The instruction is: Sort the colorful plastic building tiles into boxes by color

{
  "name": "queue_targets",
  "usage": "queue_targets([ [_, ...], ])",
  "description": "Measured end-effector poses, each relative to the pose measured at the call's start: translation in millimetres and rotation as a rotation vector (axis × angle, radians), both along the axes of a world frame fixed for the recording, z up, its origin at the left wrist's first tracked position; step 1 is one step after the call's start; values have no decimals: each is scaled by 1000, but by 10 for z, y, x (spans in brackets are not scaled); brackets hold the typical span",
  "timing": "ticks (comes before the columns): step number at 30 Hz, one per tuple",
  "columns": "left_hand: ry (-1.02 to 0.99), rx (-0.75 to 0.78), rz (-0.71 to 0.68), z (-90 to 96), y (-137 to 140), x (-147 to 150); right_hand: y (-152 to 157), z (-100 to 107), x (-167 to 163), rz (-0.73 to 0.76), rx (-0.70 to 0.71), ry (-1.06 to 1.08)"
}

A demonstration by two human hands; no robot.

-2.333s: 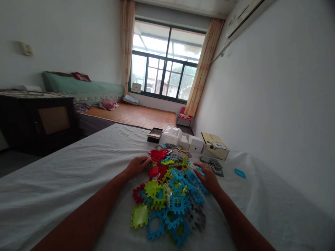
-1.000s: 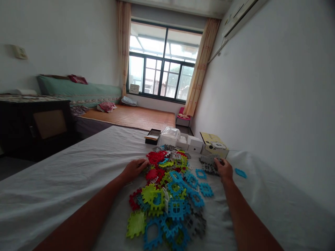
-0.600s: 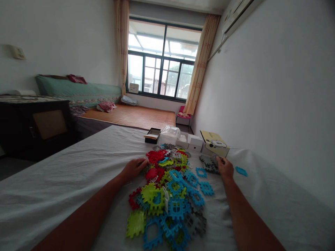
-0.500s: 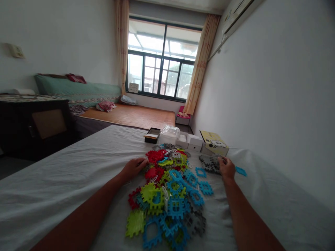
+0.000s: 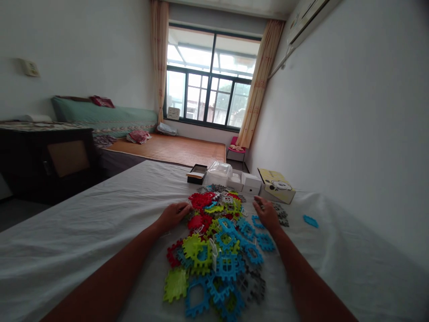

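Interlocking plastic building pieces point(image 5: 201, 252) with toothed edges lie in a long heap on the sheet, in red, lime green, blue, grey and white. My left hand point(image 5: 174, 215) rests at the heap's left edge beside the red pieces point(image 5: 201, 201). Its fingers are closed together, and whatever they may hold is hidden. On the other side, my right hand point(image 5: 266, 213) hovers between the heap and some grey pieces point(image 5: 281, 214), fingers apart with nothing visible in them; it partly covers those grey pieces. One blue piece point(image 5: 311, 221) lies alone farther right.
Behind the heap stand an open black box point(image 5: 197, 174), a clear plastic container point(image 5: 219, 172), white boxes point(image 5: 251, 182) and a yellow cartoon box point(image 5: 277, 185). A white wall point(image 5: 351, 125) rises on the right. A dark cabinet point(image 5: 27, 165) stands left.
My right hand has moved left, away from the grey pieces it was touching, toward the heap. My left hand stays at the heap's edge. The view has shifted slightly.
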State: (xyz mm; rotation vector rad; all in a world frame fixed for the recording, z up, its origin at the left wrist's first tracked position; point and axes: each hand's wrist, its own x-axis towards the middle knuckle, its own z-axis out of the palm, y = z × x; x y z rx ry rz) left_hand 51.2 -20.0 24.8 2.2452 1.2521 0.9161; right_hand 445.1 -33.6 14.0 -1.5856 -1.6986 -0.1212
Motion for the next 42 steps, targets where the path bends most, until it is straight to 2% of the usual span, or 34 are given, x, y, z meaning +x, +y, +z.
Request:
queue_targets([
  [3,1,4,3,2,-7,2,-6,-32,-371,169,-62,-97],
  [7,9,16,-3,-1,-5,4,-17,-69,-644,162,-104,-223],
  [12,8,9,1,-9,6,12,-54,2,-737,145,-107,-391],
  [20,-5,-1,0,-29,14,8,-215,163,-815,191,41,-401],
  [23,3,-1,7,-21,9,8,-190,220,-686,120,149,-259],
  [26,12,5,5,-10,4,8,-98,209,-304,-54,157,31],
  [29,22,13,-5,-4,3,8,-25,92,209,-303,135,229],
  [32,20,16,-2,0,0,10,-17,-51,607,-427,123,281],
  [35,10,12,-2,7,-11,13,-35,-105,754,-454,104,280],
  [38,2,16,-1,12,-20,17,-40,-42,665,-454,117,249],
  [40,3,20,1,14,-21,19,-31,15,496,-366,94,208],
  [42,5,18,3,14,-18,20,-14,35,262,-171,12,137],
])
